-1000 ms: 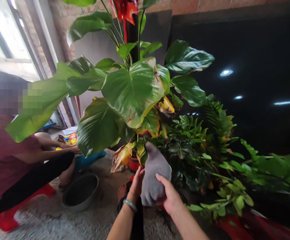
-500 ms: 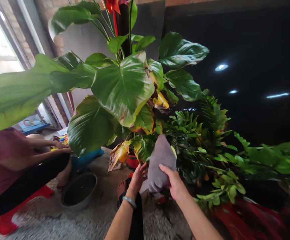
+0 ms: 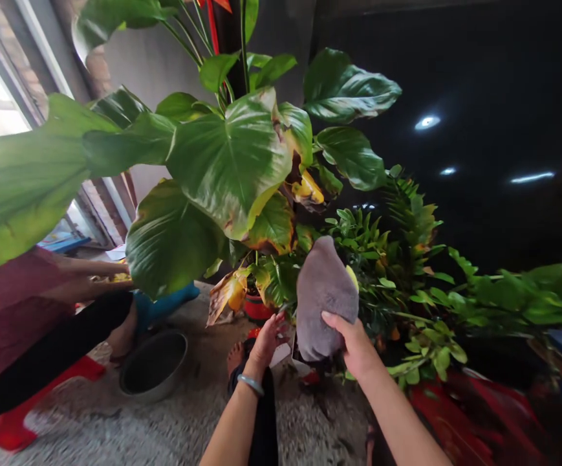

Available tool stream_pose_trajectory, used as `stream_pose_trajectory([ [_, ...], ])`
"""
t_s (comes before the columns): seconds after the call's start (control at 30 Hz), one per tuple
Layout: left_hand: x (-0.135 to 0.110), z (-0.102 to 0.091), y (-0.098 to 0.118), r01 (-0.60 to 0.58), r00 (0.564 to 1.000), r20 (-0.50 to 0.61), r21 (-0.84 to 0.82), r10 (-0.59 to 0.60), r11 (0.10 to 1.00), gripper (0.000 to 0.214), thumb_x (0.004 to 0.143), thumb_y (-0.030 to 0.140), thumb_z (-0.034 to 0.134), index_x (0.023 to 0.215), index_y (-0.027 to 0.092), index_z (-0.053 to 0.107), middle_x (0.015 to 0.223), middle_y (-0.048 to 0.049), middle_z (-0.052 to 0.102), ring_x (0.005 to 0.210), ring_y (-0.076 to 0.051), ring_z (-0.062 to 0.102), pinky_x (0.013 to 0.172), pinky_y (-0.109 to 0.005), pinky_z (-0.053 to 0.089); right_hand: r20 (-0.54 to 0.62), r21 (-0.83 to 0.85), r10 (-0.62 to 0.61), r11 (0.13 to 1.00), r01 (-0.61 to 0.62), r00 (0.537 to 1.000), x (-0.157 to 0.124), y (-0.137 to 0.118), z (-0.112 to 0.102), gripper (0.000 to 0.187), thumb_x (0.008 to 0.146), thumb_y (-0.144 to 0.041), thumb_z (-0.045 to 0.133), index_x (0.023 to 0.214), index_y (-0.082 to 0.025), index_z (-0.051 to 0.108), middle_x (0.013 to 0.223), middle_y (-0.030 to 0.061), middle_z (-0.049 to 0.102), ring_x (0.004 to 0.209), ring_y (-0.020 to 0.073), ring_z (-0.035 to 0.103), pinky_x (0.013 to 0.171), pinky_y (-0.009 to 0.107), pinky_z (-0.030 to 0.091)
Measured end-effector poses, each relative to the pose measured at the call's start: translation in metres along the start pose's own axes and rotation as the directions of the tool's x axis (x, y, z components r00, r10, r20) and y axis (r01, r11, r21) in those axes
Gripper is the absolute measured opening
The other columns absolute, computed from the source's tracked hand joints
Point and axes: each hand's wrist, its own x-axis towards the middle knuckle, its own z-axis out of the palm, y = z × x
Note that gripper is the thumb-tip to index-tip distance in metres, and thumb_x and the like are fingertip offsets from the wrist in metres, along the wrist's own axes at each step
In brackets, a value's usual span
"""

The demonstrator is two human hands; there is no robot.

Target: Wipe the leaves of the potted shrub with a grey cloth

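My right hand (image 3: 354,344) is closed on a grey cloth (image 3: 323,291), which is pressed over a leaf at the middle of the plants; a yellow-green leaf tip pokes out beside it. My left hand (image 3: 267,338), with a pale bangle on the wrist, is just left of the cloth and apart from it. Its fingers are loosely spread under the low leaves, with nothing clearly in them. Above both hands spreads a big-leaved plant (image 3: 232,162) with browned, yellowing edges. It stands in a red pot (image 3: 256,309).
A second person in a red top (image 3: 9,317) sits on a low red stool (image 3: 13,421) at the left, hands out near some papers. A metal bowl (image 3: 153,362) lies on the gritty floor. Bushy small-leaved plants (image 3: 407,278) fill the right. My bare foot (image 3: 236,356) is below the pot.
My right hand has carried the grey cloth up and to the right. My left hand has come off the cloth. The view has shifted down and left.
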Motion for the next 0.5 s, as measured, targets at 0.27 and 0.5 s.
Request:
stream_pose_trajectory([
  [0.27, -0.007, 0.009, -0.004, -0.046, 0.999, 0.029, 0.033, 0.045, 0.998, 0.035, 0.06, 0.039, 0.076, 0.085, 0.016, 0.072, 0.093, -0.0071, 0.07, 0.077, -0.018, 0.059, 0.069, -0.029, 0.043, -0.001, 0.005, 0.407, 0.913, -0.407, 0.913, -0.07, 0.051, -0.04, 0.04, 0.045, -0.03, 0.082, 0.082, -0.018, 0.07, 0.081, 0.0064, 0.076, 0.084, 0.0307, 0.068, 0.075, 0.041, 0.051],
  [0.5, -0.018, 0.02, -0.001, -0.015, 0.998, 0.068, 0.099, 0.008, 0.995, 0.041, 0.057, 0.039, 0.079, 0.089, 0.015, 0.071, 0.088, -0.0083, 0.07, 0.079, -0.021, 0.061, 0.07, -0.032, 0.045, -0.105, 0.253, 0.013, 0.967, 0.015, 0.994, -0.018, -0.04, -0.033, 0.044, 0.037, -0.027, 0.084, 0.077, -0.018, 0.07, 0.075, 0.0047, 0.075, 0.085, 0.0303, 0.067, 0.081, 0.042, 0.05],
])
